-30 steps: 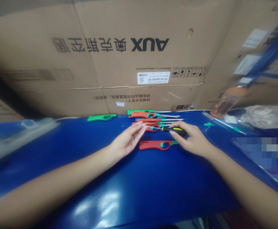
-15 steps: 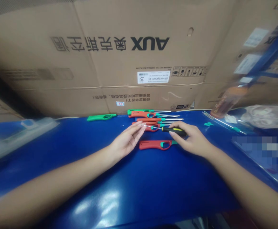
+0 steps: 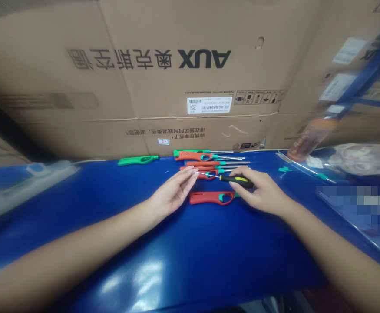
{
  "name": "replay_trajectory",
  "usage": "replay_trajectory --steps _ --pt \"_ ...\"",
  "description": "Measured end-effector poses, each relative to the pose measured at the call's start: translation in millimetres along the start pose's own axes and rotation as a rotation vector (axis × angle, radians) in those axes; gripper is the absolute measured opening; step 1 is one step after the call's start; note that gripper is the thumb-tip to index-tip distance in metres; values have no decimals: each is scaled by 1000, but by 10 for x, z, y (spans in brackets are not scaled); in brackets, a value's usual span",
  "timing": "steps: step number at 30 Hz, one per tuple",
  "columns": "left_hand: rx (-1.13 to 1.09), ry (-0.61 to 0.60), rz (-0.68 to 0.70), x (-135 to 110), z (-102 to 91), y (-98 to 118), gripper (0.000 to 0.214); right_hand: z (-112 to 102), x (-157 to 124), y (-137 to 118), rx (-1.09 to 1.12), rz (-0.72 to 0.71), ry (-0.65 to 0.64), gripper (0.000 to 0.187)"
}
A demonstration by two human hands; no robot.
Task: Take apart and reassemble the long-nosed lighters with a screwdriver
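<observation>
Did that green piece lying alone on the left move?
No. The green piece keeps its place, below and left of the small sticker on the cardboard.

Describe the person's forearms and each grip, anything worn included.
The left grip and right grip are ungloved human hands, with no rings visible. The left forearm and right forearm are bare in view: no sleeves, watch, bracelet or clear markings.

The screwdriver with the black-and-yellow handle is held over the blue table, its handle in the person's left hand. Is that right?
Not quite: the head view shows the handle of the screwdriver in the right hand, over the blue table. The left hand is at the shaft's far end.
</observation>
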State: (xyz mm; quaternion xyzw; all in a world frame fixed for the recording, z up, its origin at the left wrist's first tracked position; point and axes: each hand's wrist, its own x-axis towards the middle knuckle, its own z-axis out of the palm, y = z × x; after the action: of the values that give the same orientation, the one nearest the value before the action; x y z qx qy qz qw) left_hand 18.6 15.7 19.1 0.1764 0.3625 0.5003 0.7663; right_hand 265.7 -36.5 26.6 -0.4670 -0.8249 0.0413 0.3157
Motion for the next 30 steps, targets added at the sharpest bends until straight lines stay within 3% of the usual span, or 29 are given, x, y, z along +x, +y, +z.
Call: replay_trajectory --steps 15,25,30 --pt "6 -38 72 -6 -22 -14 17 61 -2 -47 -16 62 21 14" --pt "107 -82 213 5 -65 -8 17 187 -26 -176 105 82 -74 16" --pt "145 -131 248 37 -92 2 17 163 -7 -160 177 118 3 20"
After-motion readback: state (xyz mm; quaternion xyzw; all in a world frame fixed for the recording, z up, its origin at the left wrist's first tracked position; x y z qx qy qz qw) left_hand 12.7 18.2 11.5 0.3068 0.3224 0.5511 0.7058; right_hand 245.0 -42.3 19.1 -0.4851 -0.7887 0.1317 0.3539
